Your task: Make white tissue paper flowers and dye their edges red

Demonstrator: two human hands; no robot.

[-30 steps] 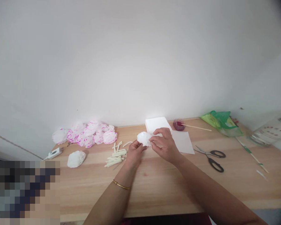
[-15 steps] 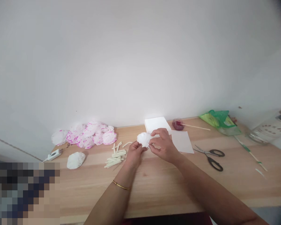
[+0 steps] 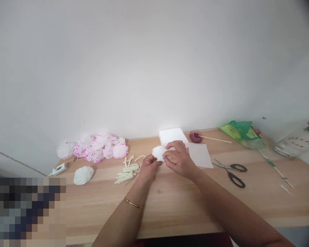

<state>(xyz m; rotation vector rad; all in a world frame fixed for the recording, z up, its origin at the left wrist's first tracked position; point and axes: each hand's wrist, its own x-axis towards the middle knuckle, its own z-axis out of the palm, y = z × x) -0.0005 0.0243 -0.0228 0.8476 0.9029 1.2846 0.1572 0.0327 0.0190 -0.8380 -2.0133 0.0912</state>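
A small white paper flower (image 3: 158, 152) is held up between my two hands over the table. My left hand (image 3: 149, 168) is closed on its underside, fingers pinched together. From the right, my right hand (image 3: 179, 160) pinches the flower's edge between thumb and fingertips. Behind them lies a stack of white paper (image 3: 173, 135), with a loose white sheet (image 3: 201, 156) to its right, partly hidden by my right hand. Several short cream-coloured strips (image 3: 127, 173) lie left of my left hand.
Pink-edged paper flowers (image 3: 100, 147) are heaped at the back left, near a white paper ball (image 3: 83, 175) and a white plug (image 3: 58, 169). To the right are scissors (image 3: 231, 171), a dish of red liquid (image 3: 196, 136) with a stick, a green bag (image 3: 240, 132) and a glass jar (image 3: 293, 142).
The white flower has shifted very slightly to the right and turned a little in my fingers. Both hands keep nearly the same place.
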